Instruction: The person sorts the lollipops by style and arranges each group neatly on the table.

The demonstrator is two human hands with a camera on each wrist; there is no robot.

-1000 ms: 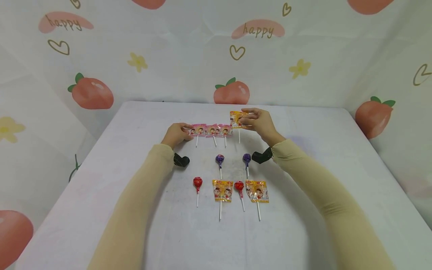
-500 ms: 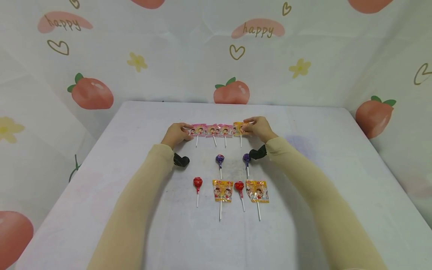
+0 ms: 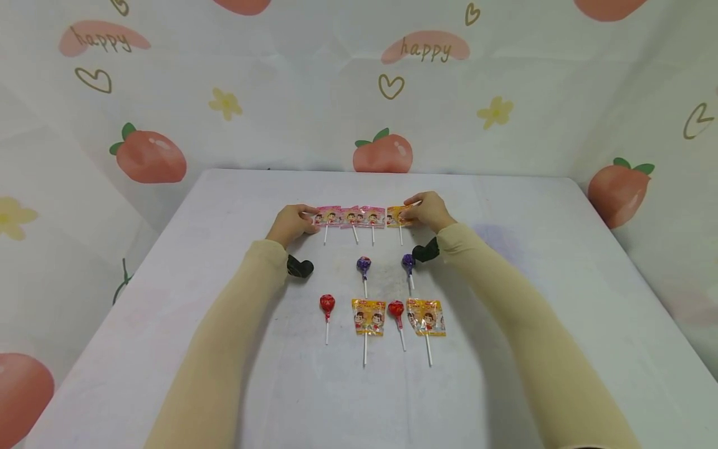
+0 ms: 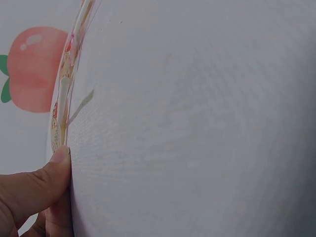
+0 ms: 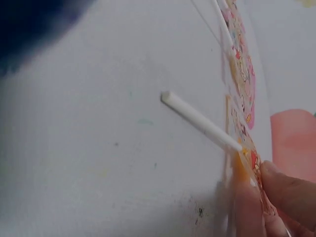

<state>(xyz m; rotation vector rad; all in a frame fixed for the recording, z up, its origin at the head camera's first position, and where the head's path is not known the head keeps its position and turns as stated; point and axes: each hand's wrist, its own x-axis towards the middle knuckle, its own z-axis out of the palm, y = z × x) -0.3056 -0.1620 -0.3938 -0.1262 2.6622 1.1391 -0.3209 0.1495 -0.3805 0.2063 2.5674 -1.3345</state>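
Three pink-wrapped lollipops (image 3: 352, 217) lie in a row near the far side of the white table, sticks towards me. My left hand (image 3: 290, 224) holds the outer edge of the leftmost pink-wrapped lollipop (image 3: 331, 216), with the thumb (image 4: 60, 160) at the wrapper's end in the left wrist view. At the row's right end, my right hand (image 3: 430, 211) pinches an orange-wrapped lollipop (image 3: 394, 216) by its right edge. Its white stick (image 5: 202, 121) shows in the right wrist view. The orange wrapper lies flat beside the rightmost pink one.
Nearer me lie two purple lollipops (image 3: 364, 264), two red lollipops (image 3: 327, 304) and two orange-wrapped lollipops (image 3: 368, 318). The right wrist's black camera mount (image 3: 426, 251) hangs close to the right purple lollipop (image 3: 408, 261). A patterned cloth (image 3: 291, 93) rises behind the table (image 3: 168, 349).
My right hand has lowered the orange-wrapped lollipop to the row's right end, and over the last half second it has stayed there. The left hand has kept its place.
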